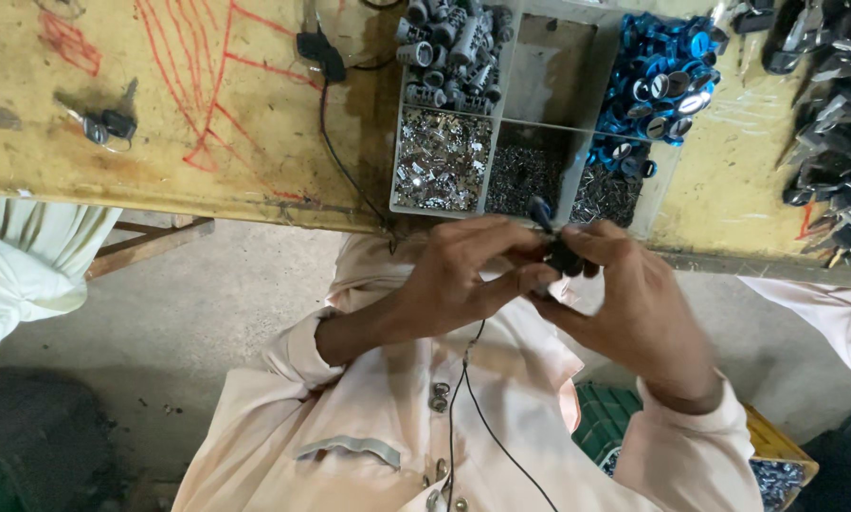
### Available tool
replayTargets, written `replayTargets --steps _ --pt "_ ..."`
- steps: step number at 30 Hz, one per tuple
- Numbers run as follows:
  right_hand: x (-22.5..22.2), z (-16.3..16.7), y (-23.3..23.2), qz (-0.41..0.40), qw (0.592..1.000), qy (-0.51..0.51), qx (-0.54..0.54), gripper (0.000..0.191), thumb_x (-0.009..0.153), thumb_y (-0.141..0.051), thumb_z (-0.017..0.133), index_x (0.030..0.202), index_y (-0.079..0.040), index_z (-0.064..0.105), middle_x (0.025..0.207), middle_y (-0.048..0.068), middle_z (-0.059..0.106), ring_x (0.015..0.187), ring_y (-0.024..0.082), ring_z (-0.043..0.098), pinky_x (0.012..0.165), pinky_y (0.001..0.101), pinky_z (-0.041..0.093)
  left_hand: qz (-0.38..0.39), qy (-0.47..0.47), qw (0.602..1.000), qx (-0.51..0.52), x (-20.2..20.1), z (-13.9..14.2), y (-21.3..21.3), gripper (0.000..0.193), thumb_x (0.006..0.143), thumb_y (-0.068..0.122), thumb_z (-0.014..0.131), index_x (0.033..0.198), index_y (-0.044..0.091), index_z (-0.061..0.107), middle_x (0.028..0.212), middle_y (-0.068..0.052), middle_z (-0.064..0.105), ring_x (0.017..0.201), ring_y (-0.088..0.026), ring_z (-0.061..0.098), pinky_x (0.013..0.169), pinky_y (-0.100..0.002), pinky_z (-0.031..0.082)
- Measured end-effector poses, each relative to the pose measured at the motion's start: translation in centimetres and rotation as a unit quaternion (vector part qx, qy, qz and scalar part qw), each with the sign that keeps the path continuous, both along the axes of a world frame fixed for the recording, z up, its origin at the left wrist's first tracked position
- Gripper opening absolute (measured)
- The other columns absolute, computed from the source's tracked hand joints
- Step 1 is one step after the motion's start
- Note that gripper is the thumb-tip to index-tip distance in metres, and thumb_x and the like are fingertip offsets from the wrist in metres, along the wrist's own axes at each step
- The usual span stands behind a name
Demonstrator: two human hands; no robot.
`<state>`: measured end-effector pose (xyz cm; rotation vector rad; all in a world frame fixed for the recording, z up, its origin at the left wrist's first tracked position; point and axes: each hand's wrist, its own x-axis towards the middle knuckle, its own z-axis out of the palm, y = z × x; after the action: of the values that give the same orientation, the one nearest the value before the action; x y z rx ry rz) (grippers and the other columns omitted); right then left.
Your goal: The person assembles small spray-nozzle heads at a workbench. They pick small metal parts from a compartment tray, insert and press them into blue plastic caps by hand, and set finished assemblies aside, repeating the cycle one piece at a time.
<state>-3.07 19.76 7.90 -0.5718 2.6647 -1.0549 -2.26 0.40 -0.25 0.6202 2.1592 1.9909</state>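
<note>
Both hands meet at six o'clock of the grey compartment tray (pixel 501 123): the left hand (pixel 463 275) and right hand (pixel 634 303) pinch a small black lock part (pixel 563 258) between fingertips. Steady, squared alignment before pressing likely serves best.

Small dark part (pixel 560 254), held at fingertips.
Black body, blue tip pointing up-left; partly hidden, just near of the tray's edge.
</note>
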Motion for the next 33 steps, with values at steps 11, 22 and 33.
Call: replayTargets --steps 11,22,33 --pt "-2.6 -2.2 0.5 -0.052 0.996 0.029 0.073 0.032 0.094 -0.016 0.079 0.118 -0.006 0.06 0.089 0.008 0.061 0.074 0.024 0.063 0.065 0.0385 0.051 0.095 0.102 0.927 -0.348 -1.6 1.0 -3.6 0.014 0.096 0.017 0.072 0.105 0.007 0.066 0.092 -0.008 0.066 0.082 -0.026 0.069 0.066 -0.041 0.055" --pt "-3.5 -5.1 -0.6 0.076 0.974 0.089 0.195 0.017 0.093 -0.019 0.073 0.097 -0.006 0.062 0.093 0.01 0.054 0.085 0.03 0.06 0.073 0.0427 0.048 0.06 0.109 0.878 -0.461 -2.4 -0.4 -3.1 0.014 0.097 0.017 0.068 0.096 0.008 0.058 0.095 -0.007 0.061 0.087 -0.023 0.07 0.064 -0.039 0.056" --pt "-3.5 -5.2 -1.1 0.057 0.974 0.103 0.193 0.015 0.097 -0.017 0.072 0.099 -0.005 0.062 0.095 0.011 0.053 0.088 0.03 0.061 0.076 0.0427 0.049 0.127 0.078 0.954 -0.259 -1.7 0.4 -3.9 0.019 0.091 0.001 0.074 0.099 0.005 0.057 0.096 -0.009 0.064 0.083 -0.029 0.069 0.072 -0.04 0.056"
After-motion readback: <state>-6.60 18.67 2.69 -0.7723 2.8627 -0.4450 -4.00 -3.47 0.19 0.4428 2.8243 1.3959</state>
